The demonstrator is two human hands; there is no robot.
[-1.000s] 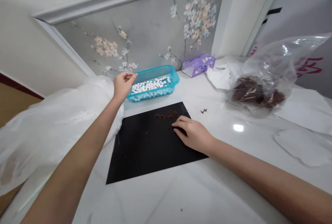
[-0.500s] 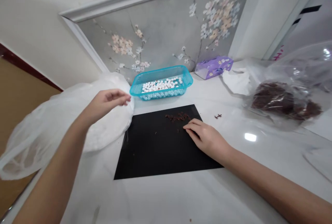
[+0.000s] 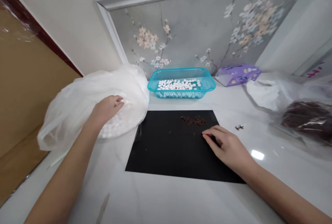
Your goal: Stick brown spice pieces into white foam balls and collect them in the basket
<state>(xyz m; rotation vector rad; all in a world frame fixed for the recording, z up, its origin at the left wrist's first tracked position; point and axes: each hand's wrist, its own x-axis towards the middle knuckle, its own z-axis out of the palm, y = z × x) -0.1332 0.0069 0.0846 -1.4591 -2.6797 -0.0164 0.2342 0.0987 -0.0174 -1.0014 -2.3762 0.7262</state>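
My left hand [image 3: 109, 108] is over the opening of a white plastic bag [image 3: 77, 85] with many small white balls in it. Its fingers are bent, with a gap between thumb and fingertips, and I see nothing held there. On the right part of a black sheet [image 3: 163, 148], my right hand [image 3: 229, 146] has thumb and forefinger pinched together. Whatever sits in that pinch is too small to make out. Beyond those fingertips lies a pile of small brown pieces [image 3: 194, 120], with a few loose bits scattered on the sheet.
A blue plastic basket [image 3: 181, 94] with white balls stands against the wall. Right of it are a purple tissue pack [image 3: 238, 74] and a clear bag of brown pieces [image 3: 308, 118]. A few joined brown pieces [image 3: 239, 127] lie on the white table [image 3: 155, 196].
My left hand has moved from beside the basket down over the white bag. The right hand keeps its pinch on the black sheet. The view has turned left.
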